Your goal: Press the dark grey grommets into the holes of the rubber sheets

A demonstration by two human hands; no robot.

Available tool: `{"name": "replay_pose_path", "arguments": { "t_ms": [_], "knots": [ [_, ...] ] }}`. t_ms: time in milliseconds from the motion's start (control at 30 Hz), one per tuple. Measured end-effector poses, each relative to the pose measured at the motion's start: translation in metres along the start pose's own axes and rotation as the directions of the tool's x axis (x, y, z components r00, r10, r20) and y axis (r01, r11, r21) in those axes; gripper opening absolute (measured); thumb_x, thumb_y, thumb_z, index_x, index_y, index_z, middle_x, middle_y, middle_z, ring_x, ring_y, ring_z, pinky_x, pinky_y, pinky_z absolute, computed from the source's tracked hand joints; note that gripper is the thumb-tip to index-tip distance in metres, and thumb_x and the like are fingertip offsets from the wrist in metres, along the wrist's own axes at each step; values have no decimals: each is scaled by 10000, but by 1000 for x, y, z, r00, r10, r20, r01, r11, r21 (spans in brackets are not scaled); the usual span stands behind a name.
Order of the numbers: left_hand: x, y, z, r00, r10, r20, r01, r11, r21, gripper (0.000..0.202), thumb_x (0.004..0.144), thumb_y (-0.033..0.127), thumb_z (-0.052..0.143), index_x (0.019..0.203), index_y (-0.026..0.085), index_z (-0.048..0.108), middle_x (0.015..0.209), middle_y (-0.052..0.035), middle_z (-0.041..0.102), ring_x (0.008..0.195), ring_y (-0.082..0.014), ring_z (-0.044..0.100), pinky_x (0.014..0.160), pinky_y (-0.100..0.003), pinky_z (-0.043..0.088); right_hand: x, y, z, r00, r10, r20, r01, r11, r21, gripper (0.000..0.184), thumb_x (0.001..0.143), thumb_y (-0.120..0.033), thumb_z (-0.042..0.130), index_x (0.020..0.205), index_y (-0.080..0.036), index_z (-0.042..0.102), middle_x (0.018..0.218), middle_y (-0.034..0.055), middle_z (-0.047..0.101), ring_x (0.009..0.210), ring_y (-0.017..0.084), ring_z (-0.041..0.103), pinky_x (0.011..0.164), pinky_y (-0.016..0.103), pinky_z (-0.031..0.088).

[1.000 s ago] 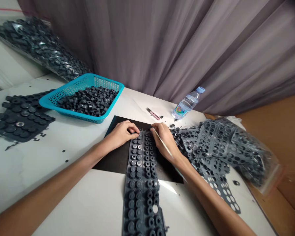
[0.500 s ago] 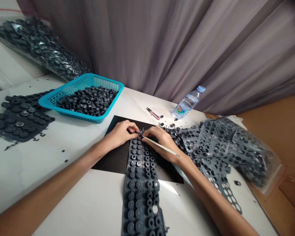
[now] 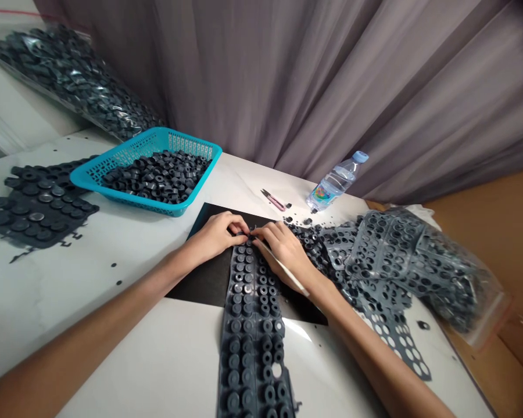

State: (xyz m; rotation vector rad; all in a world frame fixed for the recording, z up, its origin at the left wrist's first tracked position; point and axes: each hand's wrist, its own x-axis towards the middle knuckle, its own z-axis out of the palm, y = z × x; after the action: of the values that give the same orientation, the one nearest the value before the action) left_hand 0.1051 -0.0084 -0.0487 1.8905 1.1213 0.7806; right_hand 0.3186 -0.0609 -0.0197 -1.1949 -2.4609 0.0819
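A long dark-grey moulded rubber sheet (image 3: 242, 316) with rows of round caps and rings runs from the bottom edge up to my hands, partly over a black mat (image 3: 204, 278). At its far end my left hand (image 3: 222, 233) pinches the edge between thumb and fingers. Close beside it, my right hand (image 3: 283, 247) is closed around a slim white stick-like tool (image 3: 283, 268), which slants down across the palm towards the wrist. Its tip meets the sheet's far end near my left fingertips; what exactly it touches is too small to make out.
A blue basket (image 3: 146, 204) of small rubber parts stands back left, beside more rubber sheets (image 3: 39, 220) and a filled plastic bag (image 3: 78, 87). Pink-handled snips (image 3: 273, 200) and a water bottle (image 3: 335, 183) lie behind. Punched-out sheets (image 3: 383, 249) and a bag pile up right.
The stick-like tool has tilted to a steeper slant in my right hand, and the right fingertips have shifted slightly towards the left ones. My left hand keeps its pinch; the view moved slightly.
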Motion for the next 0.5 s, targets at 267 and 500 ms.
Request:
{"name": "replay_pose_path", "arguments": {
  "t_ms": [267, 500],
  "knots": [
    [-3, -1, 0, 1000, -2, 22, 3, 999, -48, 167, 801, 302, 744, 919, 186, 768, 964, -64, 631, 905, -210, 653, 719, -298, 556, -9, 22, -10, 937, 312, -160, -327, 942, -77, 254, 1075, -326, 435, 1196, -173, 597, 1065, 141, 643, 1006, 311, 607, 883, 454, 511],
    [-15, 10, -8, 998, 28, 60, -19, 990, -143, 171, 915, 326, 626, 1010, 198, 687, 1065, -61, 663, 991, -203, 680, 822, -330, 595, -9, -9, -30, 979, 172, 105, -196, 931, 307, 149, 1037, -360, 588, 1094, -230, 632, 1004, 41, 671, 890, 199, 622, 845, 338, 509]
  ]
}}
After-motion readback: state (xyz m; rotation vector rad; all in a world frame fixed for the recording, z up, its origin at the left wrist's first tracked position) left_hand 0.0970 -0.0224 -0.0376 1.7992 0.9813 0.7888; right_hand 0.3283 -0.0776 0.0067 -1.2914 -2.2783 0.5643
